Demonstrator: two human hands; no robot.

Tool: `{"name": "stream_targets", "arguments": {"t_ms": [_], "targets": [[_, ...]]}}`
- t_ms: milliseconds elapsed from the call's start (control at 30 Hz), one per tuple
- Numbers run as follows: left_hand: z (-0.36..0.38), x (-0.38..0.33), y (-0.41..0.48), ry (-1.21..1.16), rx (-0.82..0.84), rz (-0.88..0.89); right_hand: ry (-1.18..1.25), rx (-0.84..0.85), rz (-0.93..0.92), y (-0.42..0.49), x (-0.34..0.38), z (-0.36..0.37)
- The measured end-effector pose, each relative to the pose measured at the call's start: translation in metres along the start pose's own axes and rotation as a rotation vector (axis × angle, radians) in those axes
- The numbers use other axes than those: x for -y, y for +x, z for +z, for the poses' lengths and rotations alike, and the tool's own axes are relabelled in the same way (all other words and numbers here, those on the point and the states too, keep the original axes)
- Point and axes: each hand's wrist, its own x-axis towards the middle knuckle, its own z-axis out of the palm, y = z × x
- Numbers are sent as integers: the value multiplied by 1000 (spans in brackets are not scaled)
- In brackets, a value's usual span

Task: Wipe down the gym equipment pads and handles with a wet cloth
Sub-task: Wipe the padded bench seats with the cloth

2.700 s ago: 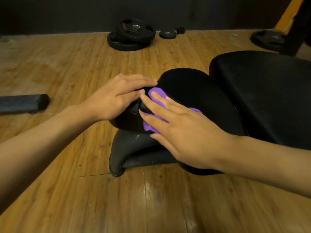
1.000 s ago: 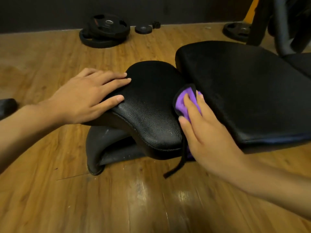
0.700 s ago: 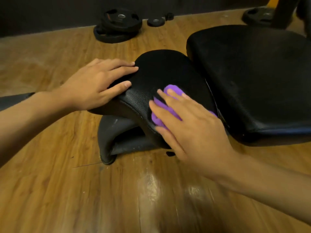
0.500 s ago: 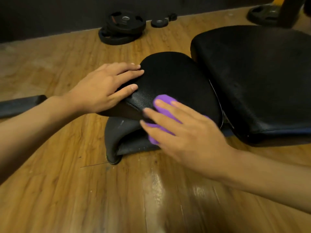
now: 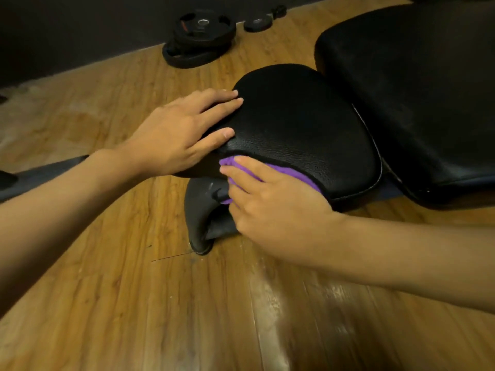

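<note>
From over the person's shoulder, the left hand point(image 5: 176, 132) lies flat on the near-left side of the small seat pad point(image 5: 300, 124). Its fingers are stretched out across the top and grip nothing. I'd say it is there to brace the pad so it doesn't rock under the rubbing.

The right hand point(image 5: 276, 210) has the purple cloth point(image 5: 290, 174) under it. Its fingers lie fairly straight, pressing the cloth against the pad's front edge, just under the lip. The thumb is hidden, so I can't tell whether it also pinches the cloth from below. The cloth is wedged between the palm and the pad's rim, and a strip of it shows above the knuckles.

Below the hand the bench's dark curved foot point(image 5: 199, 218) rests on the wooden floor point(image 5: 160, 317). The big back pad point(image 5: 415, 89) sits just to the right of the small one, nearly touching it. Weight plates point(image 5: 201, 36) are stacked well away by the wall.

My guess is the edge is being wiped now, with the large pad left to do.
</note>
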Motion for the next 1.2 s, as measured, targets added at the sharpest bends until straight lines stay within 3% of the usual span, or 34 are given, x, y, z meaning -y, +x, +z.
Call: {"name": "stream_targets", "arguments": {"t_ms": [200, 333, 500, 633, 767, 867, 1000, 1200], "targets": [[3, 1, -1, 2, -14, 6, 305, -378, 57, -93, -35, 14], [3, 2, 0, -7, -8, 1, 267, -614, 410, -65, -15, 23], [2, 0, 3, -17, 26, 1, 318, -724, 431, -86, -19, 44], [2, -1, 2, -12, 21, 1, 431, -785, 689, -85, -3, 47], [-1, -1, 3, -37, 54, 11, 343, -689, 465, -54, 12, 24], [0, -2, 4, -51, 49, 13, 343, -587, 296, -83, -5, 33], [1, -1, 1, -39, 34, 9, 371, -519, 302, -111, -15, 35], [4, 4, 0, -66, 41, 23, 171, -407, 161, -36, 2, 19]]}}
